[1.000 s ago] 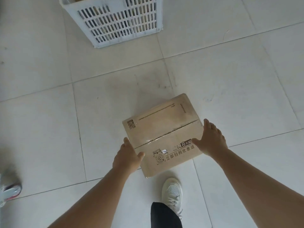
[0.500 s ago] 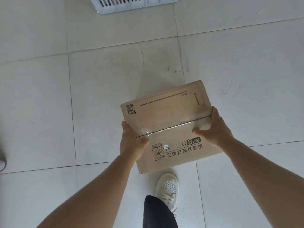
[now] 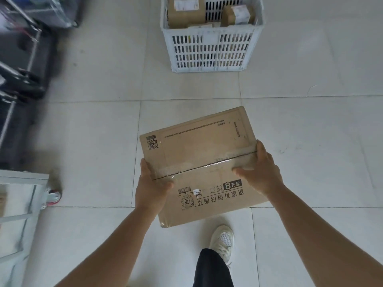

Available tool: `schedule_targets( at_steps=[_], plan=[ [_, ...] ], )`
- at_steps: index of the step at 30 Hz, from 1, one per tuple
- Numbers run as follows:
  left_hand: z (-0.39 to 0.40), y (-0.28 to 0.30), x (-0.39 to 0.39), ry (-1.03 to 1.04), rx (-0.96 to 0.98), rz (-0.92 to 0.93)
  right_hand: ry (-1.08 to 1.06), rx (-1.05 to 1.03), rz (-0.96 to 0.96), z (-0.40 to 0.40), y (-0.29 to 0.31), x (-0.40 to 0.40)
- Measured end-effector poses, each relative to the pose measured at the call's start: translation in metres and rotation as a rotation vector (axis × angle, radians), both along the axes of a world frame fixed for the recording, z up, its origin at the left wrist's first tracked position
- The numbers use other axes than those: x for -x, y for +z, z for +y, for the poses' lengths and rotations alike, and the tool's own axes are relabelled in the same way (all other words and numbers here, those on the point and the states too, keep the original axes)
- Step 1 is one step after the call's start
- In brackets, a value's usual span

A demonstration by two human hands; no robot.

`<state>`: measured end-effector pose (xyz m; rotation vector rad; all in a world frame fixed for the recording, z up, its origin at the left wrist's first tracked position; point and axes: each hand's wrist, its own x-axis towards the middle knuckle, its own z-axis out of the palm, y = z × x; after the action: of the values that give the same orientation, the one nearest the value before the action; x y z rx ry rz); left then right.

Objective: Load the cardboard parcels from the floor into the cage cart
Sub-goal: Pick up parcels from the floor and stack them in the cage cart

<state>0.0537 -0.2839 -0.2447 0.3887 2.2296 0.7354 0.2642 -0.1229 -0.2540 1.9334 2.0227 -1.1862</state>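
A flat brown cardboard parcel (image 3: 199,154) with black print and clear tape along its seam is held up off the tiled floor, tilted slightly. My left hand (image 3: 150,187) grips its left edge, thumb on top. My right hand (image 3: 260,170) grips its right edge, thumb lying on the taped seam. At the left edge of the view stands a grey metal cage cart (image 3: 18,199) with a red-and-white caster; only its corner shows.
A white slotted plastic crate (image 3: 211,50) holding several smaller cardboard parcels (image 3: 184,11) stands on the floor ahead. Dark wheeled frames (image 3: 22,65), blurred, line the upper left. My white shoe (image 3: 222,241) is below the parcel.
The parcel has come up off the floor in both hands. The view has tilted up, so the crate is fully in sight and the cart and dark frames appear at left.
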Motion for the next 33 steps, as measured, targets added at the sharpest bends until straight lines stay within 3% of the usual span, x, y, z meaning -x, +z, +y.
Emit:
schedule_targets(
  at_steps=[18,33],
  plan=[
    [-0.188,0.347,0.174,0.077,-0.383,0.283,0.057,-0.263,0.369,-0.160,0.348,0.183],
    [-0.324,0.521,0.279,0.397,-0.501,0.552,0.441,-0.381,0.652,-0.230,0.525,0.369]
  ],
)
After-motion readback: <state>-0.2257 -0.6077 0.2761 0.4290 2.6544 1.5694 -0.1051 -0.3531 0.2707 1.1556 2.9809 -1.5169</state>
